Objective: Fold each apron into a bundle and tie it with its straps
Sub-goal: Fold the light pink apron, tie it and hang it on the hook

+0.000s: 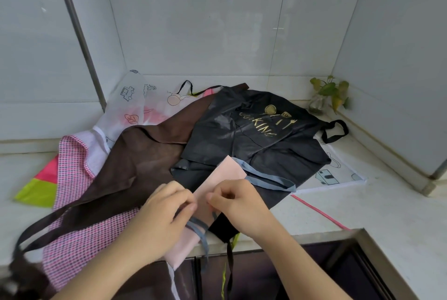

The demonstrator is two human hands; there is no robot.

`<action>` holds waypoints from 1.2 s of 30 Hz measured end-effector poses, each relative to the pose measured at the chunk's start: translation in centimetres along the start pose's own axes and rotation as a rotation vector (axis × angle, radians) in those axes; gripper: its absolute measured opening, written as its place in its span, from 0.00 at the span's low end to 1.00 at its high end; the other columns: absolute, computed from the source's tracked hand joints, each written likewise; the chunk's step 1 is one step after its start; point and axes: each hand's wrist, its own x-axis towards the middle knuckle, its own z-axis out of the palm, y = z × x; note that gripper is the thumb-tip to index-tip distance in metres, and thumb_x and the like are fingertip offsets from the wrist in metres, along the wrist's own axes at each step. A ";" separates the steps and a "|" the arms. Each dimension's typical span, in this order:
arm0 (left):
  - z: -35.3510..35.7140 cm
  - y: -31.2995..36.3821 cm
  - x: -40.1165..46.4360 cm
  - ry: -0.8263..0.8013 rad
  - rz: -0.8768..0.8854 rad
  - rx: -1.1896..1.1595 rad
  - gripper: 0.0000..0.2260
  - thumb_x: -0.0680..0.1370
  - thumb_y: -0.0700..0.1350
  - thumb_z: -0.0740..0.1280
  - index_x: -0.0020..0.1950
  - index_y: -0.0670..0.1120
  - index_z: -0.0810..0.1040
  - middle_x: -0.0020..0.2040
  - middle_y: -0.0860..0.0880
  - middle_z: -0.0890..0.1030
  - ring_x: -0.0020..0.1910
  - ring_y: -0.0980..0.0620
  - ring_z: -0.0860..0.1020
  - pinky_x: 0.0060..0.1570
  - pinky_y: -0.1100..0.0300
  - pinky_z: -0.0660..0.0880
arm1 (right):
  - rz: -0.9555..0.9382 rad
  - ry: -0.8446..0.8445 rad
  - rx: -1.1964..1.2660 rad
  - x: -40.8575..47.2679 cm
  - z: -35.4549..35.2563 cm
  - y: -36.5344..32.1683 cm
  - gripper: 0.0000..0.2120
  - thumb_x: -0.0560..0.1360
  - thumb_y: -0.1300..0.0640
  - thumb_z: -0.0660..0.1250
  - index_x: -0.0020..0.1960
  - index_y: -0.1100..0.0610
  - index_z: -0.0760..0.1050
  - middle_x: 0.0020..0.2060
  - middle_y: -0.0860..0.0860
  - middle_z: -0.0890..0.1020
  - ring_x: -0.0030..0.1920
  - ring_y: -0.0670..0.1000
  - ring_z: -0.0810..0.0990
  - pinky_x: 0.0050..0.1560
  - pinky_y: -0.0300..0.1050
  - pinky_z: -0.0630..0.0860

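Pinching the folded pink apron (226, 174) on both sides, the left hand (167, 210) and right hand (238, 203) keep it bundled so its grey strap (268, 178) can wrap.

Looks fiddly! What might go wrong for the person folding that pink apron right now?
The pink apron is narrow and folded, and both hands, left hand and right hand, pinch it near the counter edge. If the grip loosens, the folds could spring open. Its blue-grey strap trails over the black apron, so pulling might drag that. Loose strap ends hanging over the edge could tangle.
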 end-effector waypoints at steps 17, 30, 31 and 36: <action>-1.7 0.5 0.5 -0.360 -0.060 -0.084 0.08 0.79 0.43 0.68 0.48 0.57 0.80 0.49 0.64 0.81 0.49 0.61 0.79 0.48 0.66 0.76 | 0.085 -0.156 0.547 2.0 1.0 2.7 0.15 0.71 0.72 0.62 0.49 0.64 0.85 0.46 0.63 0.85 0.45 0.56 0.77 0.48 0.51 0.72; -0.5 0.1 2.0 -0.014 -0.145 -0.256 0.11 0.80 0.39 0.70 0.42 0.53 0.82 0.39 0.57 0.85 0.42 0.57 0.83 0.45 0.62 0.78 | 0.019 -0.017 0.529 2.2 1.4 3.9 0.06 0.76 0.68 0.72 0.46 0.59 0.85 0.44 0.65 0.85 0.44 0.55 0.80 0.49 0.50 0.76; -0.3 0.3 2.2 0.033 -0.188 -0.323 0.09 0.81 0.40 0.69 0.44 0.51 0.82 0.38 0.55 0.86 0.41 0.56 0.84 0.45 0.58 0.80 | 0.019 0.005 0.545 2.1 1.5 3.9 0.05 0.76 0.67 0.73 0.46 0.59 0.85 0.44 0.65 0.85 0.44 0.54 0.81 0.49 0.49 0.77; 1.0 1.8 4.1 0.266 -0.511 -0.697 0.07 0.83 0.37 0.66 0.50 0.42 0.83 0.36 0.45 0.85 0.32 0.48 0.82 0.37 0.52 0.82 | 0.017 0.062 0.674 2.2 1.5 4.1 0.09 0.76 0.71 0.72 0.51 0.59 0.83 0.41 0.60 0.85 0.46 0.55 0.84 0.57 0.48 0.79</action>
